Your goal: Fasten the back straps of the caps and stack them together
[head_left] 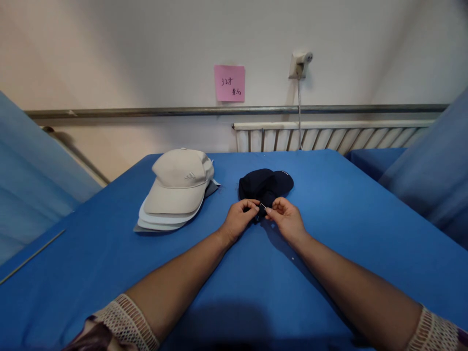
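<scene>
A dark navy baseball cap (pixel 263 181) lies on the blue-covered table, its brim pointing right and its back toward me. My left hand (pixel 239 217) pinches the near edge of this cap at its back strap, thumb against fingers. Close beside it, my right hand (pixel 287 218) is closed in a pinch on a small, thin, light metal piece (pixel 262 206) at the strap, which looks like a buckle. The fingertips nearly meet, and they partly hide the strap.
Left of my hands stands a stack of caps, a beige cap (pixel 179 170) on top and white and grey brims below. A thin stick (pixel 32 256) lies at the table's left side. Behind are a radiator (pixel 329 136), a rail (pixel 164 112) and a plugged-in cord (pixel 299 107); blue curtains flank the table.
</scene>
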`<control>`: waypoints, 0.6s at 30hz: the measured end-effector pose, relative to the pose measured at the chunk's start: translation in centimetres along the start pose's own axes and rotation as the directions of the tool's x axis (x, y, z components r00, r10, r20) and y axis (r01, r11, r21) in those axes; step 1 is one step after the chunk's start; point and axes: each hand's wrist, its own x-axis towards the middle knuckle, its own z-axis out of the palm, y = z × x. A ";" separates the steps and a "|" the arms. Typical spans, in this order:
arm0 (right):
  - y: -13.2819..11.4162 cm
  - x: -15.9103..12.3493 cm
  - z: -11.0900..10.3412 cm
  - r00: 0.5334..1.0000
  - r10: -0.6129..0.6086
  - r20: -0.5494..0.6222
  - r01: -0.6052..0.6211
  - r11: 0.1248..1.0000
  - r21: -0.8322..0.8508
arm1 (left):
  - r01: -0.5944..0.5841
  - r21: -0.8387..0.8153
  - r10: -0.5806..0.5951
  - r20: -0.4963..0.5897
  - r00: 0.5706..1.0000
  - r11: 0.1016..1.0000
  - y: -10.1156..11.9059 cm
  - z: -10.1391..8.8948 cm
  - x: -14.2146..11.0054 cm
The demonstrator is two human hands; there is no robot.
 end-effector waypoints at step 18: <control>-0.7 -0.4 0.0 0.998 0.067 -0.019 -0.064 0.990 0.125 | -0.246 0.351 0.263 0.000 0.965 0.904 0.6 0.1 -0.8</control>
